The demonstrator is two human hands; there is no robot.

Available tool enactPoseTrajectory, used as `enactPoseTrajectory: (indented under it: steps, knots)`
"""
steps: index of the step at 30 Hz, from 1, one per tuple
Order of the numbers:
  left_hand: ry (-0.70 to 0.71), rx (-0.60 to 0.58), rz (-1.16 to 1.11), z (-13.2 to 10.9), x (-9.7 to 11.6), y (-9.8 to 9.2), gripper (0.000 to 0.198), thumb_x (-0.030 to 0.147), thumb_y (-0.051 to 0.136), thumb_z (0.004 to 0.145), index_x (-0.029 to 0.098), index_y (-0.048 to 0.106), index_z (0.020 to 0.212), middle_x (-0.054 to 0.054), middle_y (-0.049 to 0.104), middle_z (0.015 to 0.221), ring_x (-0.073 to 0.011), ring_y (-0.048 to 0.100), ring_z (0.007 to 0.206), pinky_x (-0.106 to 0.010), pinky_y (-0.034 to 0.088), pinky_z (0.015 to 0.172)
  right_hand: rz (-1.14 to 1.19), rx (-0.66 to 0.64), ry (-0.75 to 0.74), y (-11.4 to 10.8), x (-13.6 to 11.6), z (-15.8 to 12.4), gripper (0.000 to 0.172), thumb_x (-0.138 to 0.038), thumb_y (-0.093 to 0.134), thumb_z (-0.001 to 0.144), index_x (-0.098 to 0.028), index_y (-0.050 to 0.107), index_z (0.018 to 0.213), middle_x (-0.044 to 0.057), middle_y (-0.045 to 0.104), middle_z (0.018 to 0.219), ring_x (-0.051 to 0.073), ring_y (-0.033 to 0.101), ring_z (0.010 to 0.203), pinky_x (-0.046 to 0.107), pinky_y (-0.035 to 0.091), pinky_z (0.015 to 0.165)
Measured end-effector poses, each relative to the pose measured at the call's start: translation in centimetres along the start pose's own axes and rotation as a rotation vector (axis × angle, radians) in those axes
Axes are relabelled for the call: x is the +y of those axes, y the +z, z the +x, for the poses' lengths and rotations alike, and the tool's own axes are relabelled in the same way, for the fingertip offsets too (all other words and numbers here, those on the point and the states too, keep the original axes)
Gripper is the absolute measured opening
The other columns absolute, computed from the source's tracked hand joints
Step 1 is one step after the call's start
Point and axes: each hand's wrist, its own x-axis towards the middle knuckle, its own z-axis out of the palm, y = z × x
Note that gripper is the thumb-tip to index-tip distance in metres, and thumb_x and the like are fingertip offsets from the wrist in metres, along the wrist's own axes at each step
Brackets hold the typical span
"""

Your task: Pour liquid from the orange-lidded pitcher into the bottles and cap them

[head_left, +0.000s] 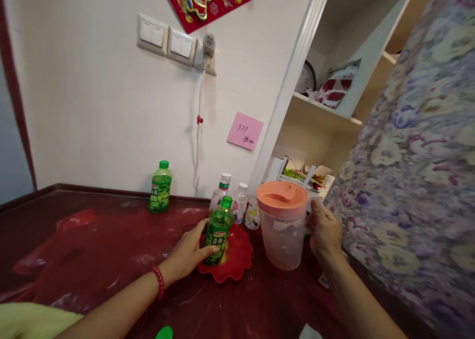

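My left hand (195, 250), a red bead bracelet at its wrist, is wrapped round the lower part of a green drink bottle (219, 230) with a green cap. That bottle is upright over a red scalloped plate (237, 260); whether it rests on the plate I cannot tell. To the right, my right hand (326, 227) grips the handle of a translucent pitcher (284, 237) with an orange lid (282, 198). The pitcher appears to stand on the dark red table, just right of the plate.
Another green bottle (160, 188) stands against the wall. Behind the plate are a white-capped bottle (224, 181), a smaller white-capped bottle (242, 200) and a patterned cup (252, 215). A floral curtain (415, 180) hangs at right. A white cord (198, 151) runs down the wall.
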Motion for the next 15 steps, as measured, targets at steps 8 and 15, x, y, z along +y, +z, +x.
enactPoseTrajectory:
  steps: [8, 15]
  knots:
    - [0.001, 0.004, -0.02, 0.6, -1.0, 0.2, 0.067, 0.038, 0.071, 0.083, 0.021, 0.043, 0.141, -0.013, 0.056, 0.145, -0.0294, 0.053, 0.134, -0.047, 0.039, 0.116, 0.115, 0.103, 0.093, -3.1, 3.2, -1.8, 0.057, -0.065, 0.08, 0.067, -0.021, 0.046, 0.056, -0.009, 0.037, 0.05, 0.008, 0.034, 0.048, 0.022, 0.032, 0.045]
    - [-0.016, -0.008, -0.062, 0.9, -0.9, 0.3, 0.068, 0.044, 0.071, 0.083, 0.022, 0.044, 0.141, -0.012, 0.055, 0.147, -0.0301, 0.052, 0.136, -0.048, 0.039, 0.117, 0.227, 0.145, 0.181, -4.0, 4.5, -2.8, 0.058, -0.065, 0.08, 0.066, -0.022, 0.042, 0.056, -0.011, 0.029, 0.05, 0.006, 0.027, 0.045, 0.023, 0.027, 0.043]
